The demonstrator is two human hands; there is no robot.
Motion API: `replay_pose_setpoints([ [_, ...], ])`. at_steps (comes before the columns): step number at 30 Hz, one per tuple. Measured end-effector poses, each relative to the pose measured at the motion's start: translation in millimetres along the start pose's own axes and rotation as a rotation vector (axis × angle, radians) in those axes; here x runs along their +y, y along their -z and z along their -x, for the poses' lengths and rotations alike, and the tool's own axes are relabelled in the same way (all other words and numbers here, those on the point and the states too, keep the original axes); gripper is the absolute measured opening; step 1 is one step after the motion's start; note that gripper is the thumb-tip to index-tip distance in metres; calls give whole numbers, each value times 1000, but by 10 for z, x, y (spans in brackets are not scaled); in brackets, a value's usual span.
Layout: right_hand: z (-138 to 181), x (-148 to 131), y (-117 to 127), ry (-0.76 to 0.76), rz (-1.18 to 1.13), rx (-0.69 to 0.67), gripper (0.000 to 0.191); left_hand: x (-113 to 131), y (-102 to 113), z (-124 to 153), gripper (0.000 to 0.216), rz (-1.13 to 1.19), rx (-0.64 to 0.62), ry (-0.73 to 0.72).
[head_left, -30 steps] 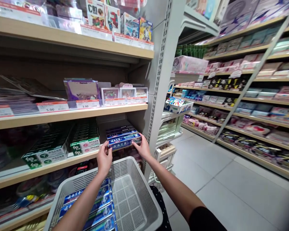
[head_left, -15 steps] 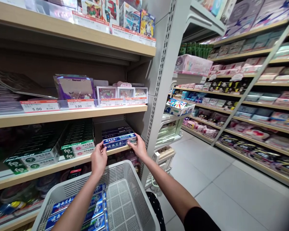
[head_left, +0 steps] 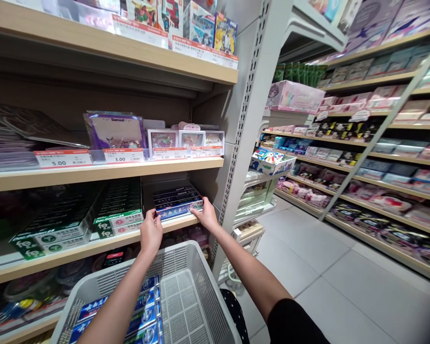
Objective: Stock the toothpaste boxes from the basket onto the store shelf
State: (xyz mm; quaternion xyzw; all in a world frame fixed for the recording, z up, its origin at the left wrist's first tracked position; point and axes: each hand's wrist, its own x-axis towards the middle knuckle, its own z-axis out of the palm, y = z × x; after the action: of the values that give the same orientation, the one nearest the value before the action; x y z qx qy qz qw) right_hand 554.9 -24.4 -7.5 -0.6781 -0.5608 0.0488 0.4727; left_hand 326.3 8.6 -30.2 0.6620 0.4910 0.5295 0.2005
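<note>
My left hand [head_left: 151,232] and my right hand [head_left: 206,214] grip the two ends of a blue toothpaste box [head_left: 179,209]. The box lies at the front of a short row of the same blue boxes [head_left: 175,196] on a wooden shelf [head_left: 93,246]. Both hands have their fingers curled round the box ends. Below my arms is a grey plastic basket [head_left: 197,286] with several more blue toothpaste boxes [head_left: 129,315] stacked along its left side.
Green and white toothpaste boxes [head_left: 120,210] fill the shelf to the left. Price tags [head_left: 123,155] and small boxed items sit on the shelf above. A grey metal upright [head_left: 243,119] ends the unit on the right. A tiled aisle [head_left: 344,286] runs past further stocked shelves [head_left: 380,143].
Both hands stay on the blue box and have pushed it slightly further back onto the shelf. The view has shifted a little.
</note>
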Motion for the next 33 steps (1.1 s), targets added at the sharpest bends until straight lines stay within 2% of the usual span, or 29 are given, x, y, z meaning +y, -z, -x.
replay_pose_setpoints([
  [5, -19, -10, -23, 3, 7, -12, 57, 40, 11, -34, 35, 49, -16, 14],
  [9, 60, -87, -29, 22, -16, 37, 70, 129, 114, 21, 52, 24, -81, -8],
  [12, 271, -224, -24, 80, -51, 134, 78, 222, 324, 192, 61, -11, -138, -95],
  [15, 630, -419, -13, 183, -72, 174, 69, 265, 673, 453, 53, -11, -236, -206],
  [17, 911, -557, -20, 244, -114, 97, 61, 209, 964, 629, 42, -15, -333, -231],
  [19, 1187, -674, -60, 283, -173, -60, 51, 53, 1273, 778, 32, -60, -416, -189],
  [22, 1540, -765, -220, 270, -255, -310, 44, -341, 1699, 950, 33, -206, -496, -19],
  [25, 1792, -744, -483, 158, -334, -450, 52, -745, 1995, 1109, 39, -252, -616, 177],
  [28, 1959, -669, -754, -24, -408, -542, 60, -959, 2125, 1268, 45, -280, -524, 210],
  [30, 2039, -623, -885, -116, -449, -583, 58, -986, 2139, 1338, 46, -392, -441, 190],
  [33, 2125, -574, -990, -171, -483, -613, 52, -943, 2105, 1348, 41, -525, -431, 166],
])
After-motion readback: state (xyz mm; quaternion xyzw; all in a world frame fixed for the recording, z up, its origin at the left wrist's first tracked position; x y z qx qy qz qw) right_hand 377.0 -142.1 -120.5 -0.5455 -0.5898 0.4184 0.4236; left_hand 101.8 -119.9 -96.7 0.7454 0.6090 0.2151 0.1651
